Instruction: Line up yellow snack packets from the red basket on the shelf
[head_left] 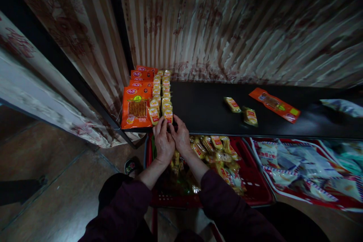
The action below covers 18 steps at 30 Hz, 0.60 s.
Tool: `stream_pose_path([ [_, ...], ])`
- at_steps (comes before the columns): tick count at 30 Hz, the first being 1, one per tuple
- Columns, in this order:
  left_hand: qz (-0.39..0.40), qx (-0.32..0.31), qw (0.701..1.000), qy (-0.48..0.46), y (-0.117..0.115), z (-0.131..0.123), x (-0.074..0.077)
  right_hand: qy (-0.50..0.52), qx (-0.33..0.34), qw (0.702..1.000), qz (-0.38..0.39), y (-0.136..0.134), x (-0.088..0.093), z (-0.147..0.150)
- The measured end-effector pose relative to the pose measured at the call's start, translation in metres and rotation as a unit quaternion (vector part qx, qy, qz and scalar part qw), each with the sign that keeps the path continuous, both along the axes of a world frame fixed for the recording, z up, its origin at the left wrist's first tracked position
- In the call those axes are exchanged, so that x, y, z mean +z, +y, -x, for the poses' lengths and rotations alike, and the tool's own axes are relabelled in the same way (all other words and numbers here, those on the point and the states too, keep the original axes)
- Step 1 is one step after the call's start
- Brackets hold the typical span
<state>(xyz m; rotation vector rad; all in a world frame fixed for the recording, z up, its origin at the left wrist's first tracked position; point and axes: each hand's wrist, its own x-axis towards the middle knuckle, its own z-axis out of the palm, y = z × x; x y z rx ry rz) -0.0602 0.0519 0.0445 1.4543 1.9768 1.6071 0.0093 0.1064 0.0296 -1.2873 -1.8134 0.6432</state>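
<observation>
Two rows of small yellow wrapped snack packets (157, 90) run back from the shelf's front edge. My left hand (164, 143) has its fingers bent against the front packets of these rows. Close beside it, my right hand (180, 136) curls its fingers at the lower right of the front snack packet (168, 115) in the right-hand row. My fingertips are partly hidden, and the two hands nearly touch. Left of the rows, orange snack bags (137, 107) stand one behind another.
On the black shelf (198, 106) lie two loose yellow packets (232, 104), an orange bag (275, 105) and a silvery bag (343, 107). Below stand a red basket (255, 181) of yellow packets and another basket with white bags (306, 162). A pleated curtain (227, 26) hangs behind.
</observation>
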Motion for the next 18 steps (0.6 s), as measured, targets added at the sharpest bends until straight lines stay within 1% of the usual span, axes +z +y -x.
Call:
stream_pose_path([
  [4, 0.003, -0.002, 1.000, 0.007, 0.0008, 0.0020, 0.0000, 0.005, 0.012, 1.000, 0.014, 0.0002, 0.0025, 0.0011],
  [12, 0.010, -0.001, 1.000, 0.015, 0.0021, 0.0037, -0.0010, 0.021, 0.036, 0.999, -0.005, 0.0003, 0.0019, 0.0000],
  [18, 0.029, 0.002, 0.999, 0.015, 0.0019, 0.0040, 0.0014, 0.014, 0.044, 0.999, 0.008, 0.0003, 0.0037, -0.0003],
])
